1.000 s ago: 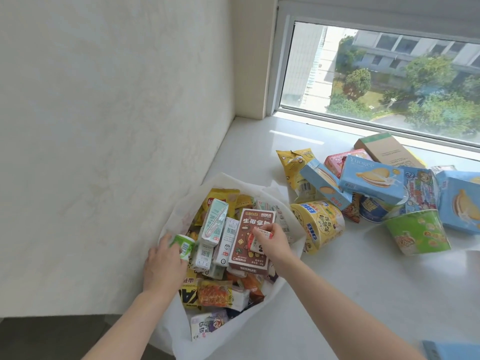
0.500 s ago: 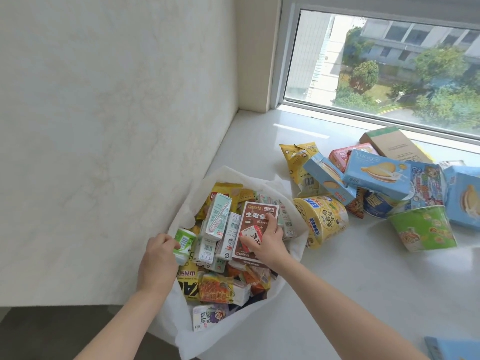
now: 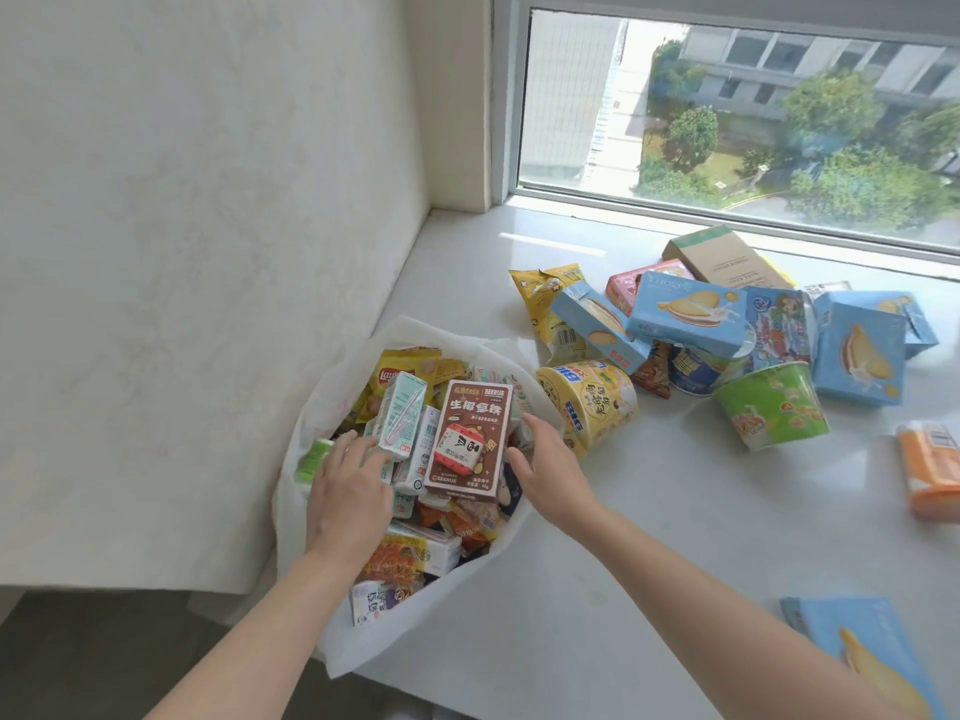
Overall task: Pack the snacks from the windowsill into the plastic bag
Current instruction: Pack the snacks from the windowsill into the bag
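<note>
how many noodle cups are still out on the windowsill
3. A yellow cup lies on its side beside the bag, a dark blue cup sits under the blue boxes, a green cup lies right of it. More may be hidden.

Plastic bag (image 3: pixel 311 423): thin, white, matt, crumpled film
Windowsill (image 3: pixel 649 517): smooth, pale stone-like slab with a soft sheen
Brown box (image 3: pixel 467 439): printed cardboard, slightly glossy
Green noodle cup (image 3: pixel 769 407): glossy printed wrap
Wall (image 3: pixel 182 252): matt, faintly mottled

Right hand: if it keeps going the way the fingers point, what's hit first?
Likely the brown snack box lying on top in the white plastic bag; the right hand points up-left, fingertips beside the box's right edge. Depth unclear.
</note>
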